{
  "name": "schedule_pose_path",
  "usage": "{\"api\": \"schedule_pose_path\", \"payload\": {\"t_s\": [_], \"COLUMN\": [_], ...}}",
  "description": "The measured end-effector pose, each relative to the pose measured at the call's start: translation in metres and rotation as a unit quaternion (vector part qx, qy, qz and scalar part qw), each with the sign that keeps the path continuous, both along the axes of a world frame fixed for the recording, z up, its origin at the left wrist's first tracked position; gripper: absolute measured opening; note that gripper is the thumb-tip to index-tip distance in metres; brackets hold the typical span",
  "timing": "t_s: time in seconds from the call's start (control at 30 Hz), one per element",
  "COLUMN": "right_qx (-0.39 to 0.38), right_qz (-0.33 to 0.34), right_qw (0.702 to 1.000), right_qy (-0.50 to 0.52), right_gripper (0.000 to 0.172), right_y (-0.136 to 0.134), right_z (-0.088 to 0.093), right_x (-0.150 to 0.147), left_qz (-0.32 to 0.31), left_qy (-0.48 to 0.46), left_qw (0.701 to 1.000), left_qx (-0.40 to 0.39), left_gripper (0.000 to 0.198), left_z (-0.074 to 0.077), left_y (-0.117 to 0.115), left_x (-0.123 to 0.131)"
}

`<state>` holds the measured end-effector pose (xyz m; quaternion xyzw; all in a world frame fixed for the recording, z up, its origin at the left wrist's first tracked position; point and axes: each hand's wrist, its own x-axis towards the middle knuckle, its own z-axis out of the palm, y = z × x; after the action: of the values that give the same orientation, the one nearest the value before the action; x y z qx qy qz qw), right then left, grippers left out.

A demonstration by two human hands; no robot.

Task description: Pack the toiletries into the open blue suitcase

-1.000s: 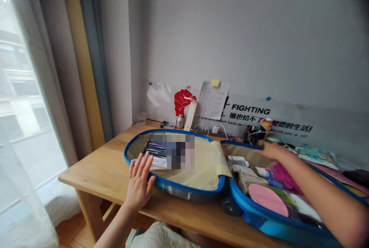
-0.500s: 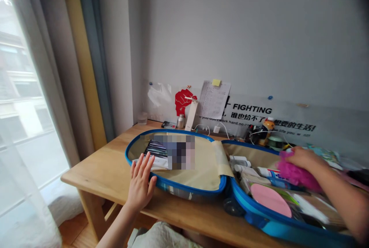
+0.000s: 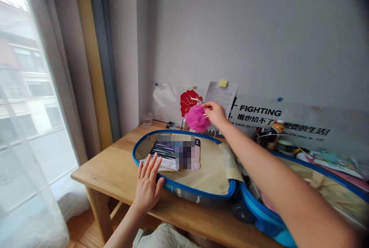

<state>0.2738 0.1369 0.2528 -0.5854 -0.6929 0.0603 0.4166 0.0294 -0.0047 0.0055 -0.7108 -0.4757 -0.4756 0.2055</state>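
A blue-rimmed suitcase (image 3: 198, 193) lies open on the wooden desk, its left half lined in beige. Pinched in my right hand (image 3: 215, 114) is a bright pink mesh bath puff (image 3: 197, 119), held in the air above the far rim of that left half. My left hand (image 3: 150, 186) rests with fingers spread on the near left rim, touching a white packet (image 3: 164, 164). Dark flat packets (image 3: 163, 148) lie beside it, partly blurred out. My right forearm hides most of the suitcase's right half.
Along the wall stand a clear cup (image 3: 147, 119), an orange-capped bottle (image 3: 277, 129) and other small items. A paper sheet (image 3: 220, 92) hangs on the wall. The desk (image 3: 100, 163) ends at the left, near curtains (image 3: 99, 59) and a window.
My right hand has carried the pink bath puff from the suitcase's right half leftward and up, over the left half. My left hand stays on the rim. The view has shifted slightly.
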Motion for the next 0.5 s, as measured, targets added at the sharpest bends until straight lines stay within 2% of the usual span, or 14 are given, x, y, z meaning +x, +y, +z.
{"api": "schedule_pose_path", "payload": {"t_s": [0.07,0.13,0.27,0.37,0.43,0.5], "right_qx": [-0.03,-0.064,-0.124,-0.147,-0.148,-0.14], "right_qz": [0.051,0.1,0.18,0.238,0.265,0.278], "right_qw": [0.998,0.992,0.974,0.96,0.953,0.95], "right_qy": [0.028,0.048,0.052,0.025,-0.001,-0.029], "right_gripper": [0.032,0.035,0.034,0.033,0.034,0.033], "right_y": [0.01,0.015,0.01,0.0,-0.004,-0.006], "right_z": [-0.019,-0.043,-0.097,-0.127,-0.137,-0.138], "right_x": [-0.051,-0.096,-0.159,-0.175,-0.172,-0.164], "left_qz": [0.003,0.005,0.008,0.012,0.013,0.014], "left_qy": [0.001,0.002,0.006,0.009,0.01,0.009], "left_qw": [1.0,1.0,1.0,1.0,1.0,1.0], "left_qx": [-0.004,-0.004,0.003,0.003,0.004,0.002], "left_gripper": [0.06,0.061,0.062,0.063,0.062,0.062], "left_z": [-0.001,-0.002,-0.002,-0.001,-0.001,-0.002], "left_y": [0.0,0.0,0.001,0.001,0.001,0.001], "left_x": [0.0,-0.001,-0.001,-0.001,-0.001,-0.001]}}
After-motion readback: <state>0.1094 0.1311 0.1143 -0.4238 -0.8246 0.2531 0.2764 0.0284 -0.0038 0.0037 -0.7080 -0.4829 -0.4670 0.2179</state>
